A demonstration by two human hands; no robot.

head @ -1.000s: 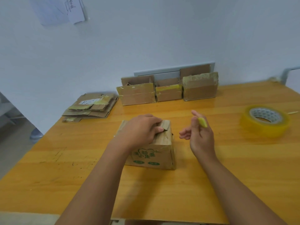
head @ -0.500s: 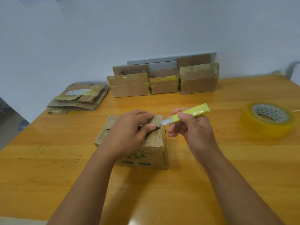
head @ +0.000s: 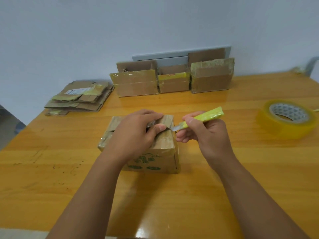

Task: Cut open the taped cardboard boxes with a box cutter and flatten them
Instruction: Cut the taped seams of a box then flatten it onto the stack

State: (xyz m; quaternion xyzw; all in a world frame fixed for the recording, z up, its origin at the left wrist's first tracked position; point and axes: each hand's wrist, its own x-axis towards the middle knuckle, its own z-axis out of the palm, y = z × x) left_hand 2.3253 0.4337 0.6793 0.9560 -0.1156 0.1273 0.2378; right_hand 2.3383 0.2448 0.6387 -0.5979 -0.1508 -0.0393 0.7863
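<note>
Fingers of the right hand [head: 205, 133] wrap round the yellow-green box cutter [head: 202, 118], thumb laid along its body, and the short silver blade pokes out to the left, its tip right at the top right edge of the small cardboard box [head: 155, 152], at the seam there; whether steel is actually in the tape is too close to call from here. The left hand [head: 136, 133] sits on top of that box, fingers curled over the far flap and the thumb tucked down at the seam, pinning the lid in place just beside the blade. The box stands upright in the middle of the orange wooden table [head: 224, 187], green print on its near face, shiny tape across its top. Out past the hands, three more taped boxes [head: 172, 80] stand in a row against the pale wall, side by side and touching, the left two with their back flaps standing up. Off at the far left corner lies a stack of flattened cardboard [head: 81, 99], one piece with a white label on it. Over to the right, well apart from the action, a fat roll of yellowish clear tape [head: 284, 118] lies flat on the table.
</note>
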